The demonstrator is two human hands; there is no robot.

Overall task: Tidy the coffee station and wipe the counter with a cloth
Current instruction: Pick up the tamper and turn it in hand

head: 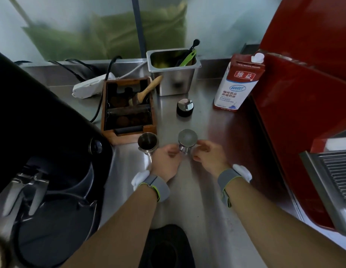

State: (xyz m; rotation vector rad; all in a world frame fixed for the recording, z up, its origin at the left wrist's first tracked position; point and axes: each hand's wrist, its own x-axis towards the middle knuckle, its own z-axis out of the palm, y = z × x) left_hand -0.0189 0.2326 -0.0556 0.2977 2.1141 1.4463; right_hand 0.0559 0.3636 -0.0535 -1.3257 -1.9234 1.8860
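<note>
At the bottom of the frame two bare forearms reach up toward the middle, each wrist in a grey band. The left hand [164,161] and right hand [208,154] close in from either side on a small steel tamper [187,140] standing on the counter [205,190] at centre frame; fingertips seem to pinch its lower part, though the exact contact is hidden by the knuckles.

The risk, as I judge it, is crowding. A steel dosing cup [148,141] stands just left of the left hand, and a careless lift could knock it over. The knock box [127,109], left of centre, holds spent pucks and a wooden brush [147,89], so a bump could scatter grounds. The creamer carton [237,82], upper right, is tall and could tip during wiping.

The tamper looks polished, with a flat round face turned upward, heavy and slippery. No cloth is visible.
</note>
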